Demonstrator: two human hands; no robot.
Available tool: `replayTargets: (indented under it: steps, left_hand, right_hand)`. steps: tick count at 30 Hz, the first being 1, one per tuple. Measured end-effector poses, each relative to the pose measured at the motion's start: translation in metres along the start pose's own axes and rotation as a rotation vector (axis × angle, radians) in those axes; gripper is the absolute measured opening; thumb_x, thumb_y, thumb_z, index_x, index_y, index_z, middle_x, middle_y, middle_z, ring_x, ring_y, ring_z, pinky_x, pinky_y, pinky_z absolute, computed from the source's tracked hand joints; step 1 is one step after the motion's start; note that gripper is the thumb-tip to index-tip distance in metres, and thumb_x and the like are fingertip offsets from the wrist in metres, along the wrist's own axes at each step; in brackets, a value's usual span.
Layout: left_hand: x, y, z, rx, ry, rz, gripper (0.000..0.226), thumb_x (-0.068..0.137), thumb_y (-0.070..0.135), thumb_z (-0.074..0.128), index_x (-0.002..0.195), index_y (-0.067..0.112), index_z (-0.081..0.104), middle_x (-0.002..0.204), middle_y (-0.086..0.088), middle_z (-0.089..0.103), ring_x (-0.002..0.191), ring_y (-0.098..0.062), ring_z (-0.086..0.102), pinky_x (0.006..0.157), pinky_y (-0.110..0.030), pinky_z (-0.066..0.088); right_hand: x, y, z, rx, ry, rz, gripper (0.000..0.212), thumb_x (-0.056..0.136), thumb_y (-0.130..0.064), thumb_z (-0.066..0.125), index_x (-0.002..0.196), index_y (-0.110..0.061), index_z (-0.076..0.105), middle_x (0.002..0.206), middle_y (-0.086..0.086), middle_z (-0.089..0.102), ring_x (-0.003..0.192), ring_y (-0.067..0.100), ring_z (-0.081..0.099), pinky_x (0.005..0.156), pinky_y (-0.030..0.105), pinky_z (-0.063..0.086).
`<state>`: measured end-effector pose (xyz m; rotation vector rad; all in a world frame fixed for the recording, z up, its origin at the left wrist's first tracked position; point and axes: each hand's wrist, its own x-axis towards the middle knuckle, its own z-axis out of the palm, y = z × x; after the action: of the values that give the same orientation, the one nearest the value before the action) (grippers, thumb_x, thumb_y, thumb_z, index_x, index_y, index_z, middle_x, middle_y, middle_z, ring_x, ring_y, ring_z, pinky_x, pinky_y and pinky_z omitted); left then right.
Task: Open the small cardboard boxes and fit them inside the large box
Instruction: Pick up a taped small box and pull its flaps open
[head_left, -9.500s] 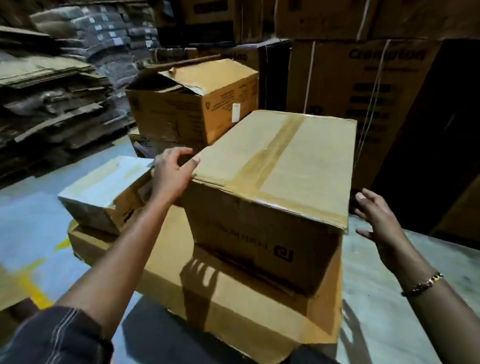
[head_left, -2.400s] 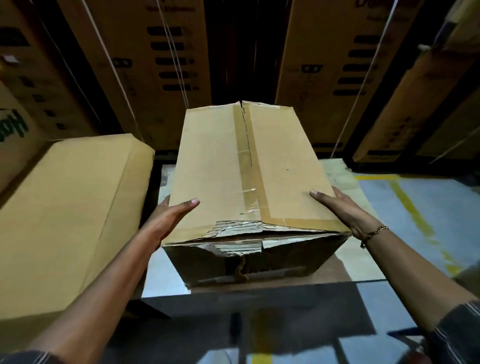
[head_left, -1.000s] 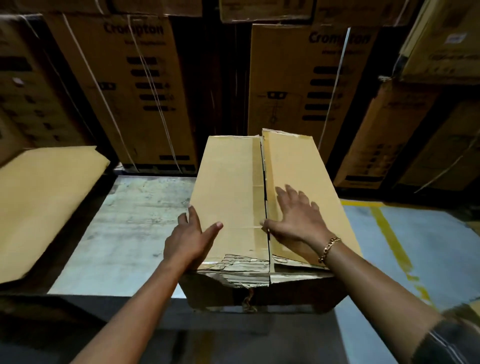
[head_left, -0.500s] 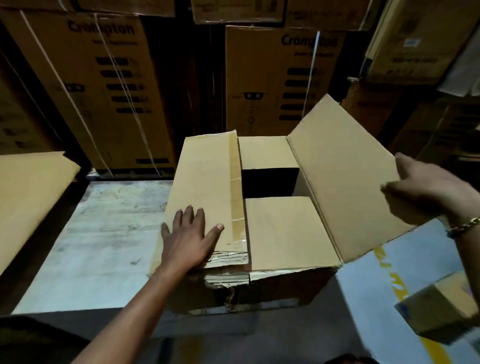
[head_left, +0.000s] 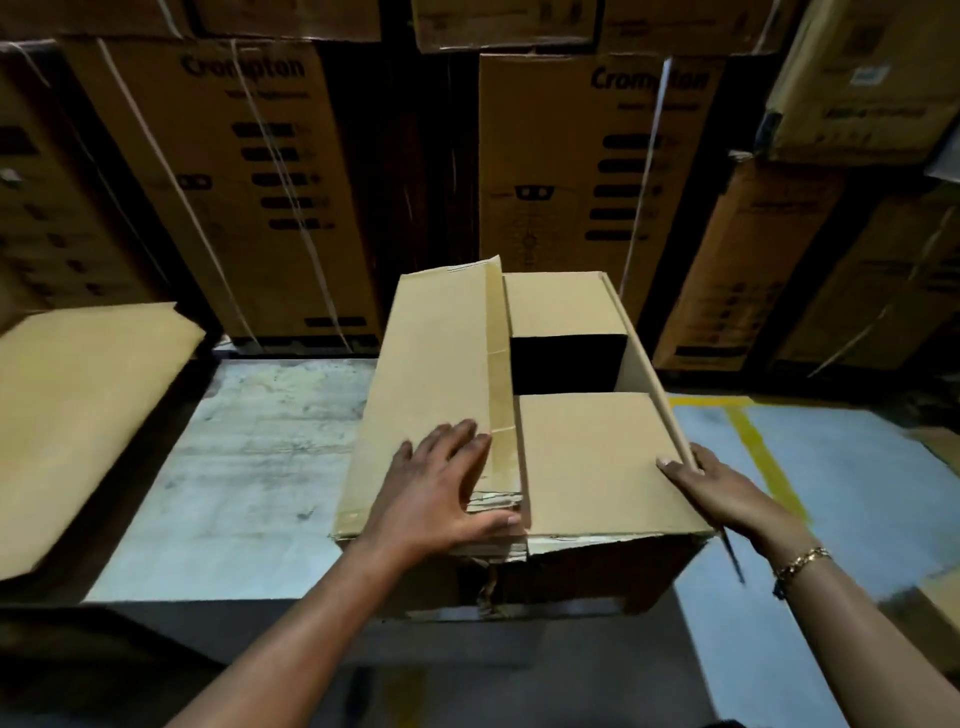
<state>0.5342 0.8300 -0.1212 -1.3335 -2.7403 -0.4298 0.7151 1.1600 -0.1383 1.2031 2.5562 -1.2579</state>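
At the far left a flat sheet of plain cardboard (head_left: 83, 415) is lying tilted, its near edge hanging toward you, well apart from your work. Next to it the pale, scuffed table (head_left: 249, 467) is carrying the cardboard box (head_left: 587, 467), which is sitting at the table's right end with its near face overhanging the front edge.

You are pressing your left hand (head_left: 441, 493) flat on the left top flap (head_left: 431, 364), fingers (head_left: 457, 441) spread wide and holding nothing; this is probably pinning the box so it is not sliding or tipping while the other side is being opened. A strip of brown tape (head_left: 498, 374) is running along that flap's inner edge, and the near end of the flap is looking torn and crumpled.

To the right, the two inner flaps are lying flat with a dark gap (head_left: 566, 364) between them; the inside is too dark to judge. Your right hand (head_left: 727, 493), wearing a gold bracelet (head_left: 800, 561), is resting against the box's right edge, fingers loosely extended; whether they are gripping the folded-down right flap, you cannot tell.

Behind everything, tall strapped Crompton cartons (head_left: 260, 182) are walling off the back, and a blue-grey floor with a yellow line (head_left: 753, 441) is showing at the right in dim warehouse light
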Motion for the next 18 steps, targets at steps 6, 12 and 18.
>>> replayTargets:
  steps: [6,12,18]
  left_hand:
    - [-0.026,-0.023,-0.049,-0.296,0.626,0.039,0.065,0.092,0.065,0.055,0.137,0.018,0.055,0.127,-0.001,0.067,0.098,-0.015,0.071,0.069,-0.031,0.063]
    - [-0.078,-0.088,-0.067,-0.618,0.773,-0.351,0.040,0.096,0.067,0.044,0.108,0.032,0.059,0.093,0.014,0.070,0.079,0.000,0.068,0.057,-0.029,0.058]
    - [-0.123,-0.139,-0.027,-0.868,0.461,-0.899,0.058,0.095,0.062,0.051,0.081,0.011,0.074,0.067,0.001,0.076,0.051,-0.019,0.070,0.058,-0.036,0.054]
  right_hand:
    - [0.013,-0.006,0.014,-0.134,0.190,-0.083,0.080,0.093,-0.063,0.056,0.157,-0.021,0.035,0.162,0.009,0.039,0.142,0.034,0.043,0.113,0.049,0.038]
    - [0.012,-0.031,0.029,-0.425,0.213,-0.201,0.074,0.096,-0.056,0.055,0.156,-0.017,0.036,0.166,0.012,0.029,0.149,0.035,0.031,0.117,0.051,0.032]
    - [0.016,-0.066,0.050,-0.672,0.187,-0.234,0.069,0.100,-0.064,0.038,0.157,-0.025,0.034,0.169,0.003,0.022,0.154,0.033,0.019,0.119,0.051,0.021]
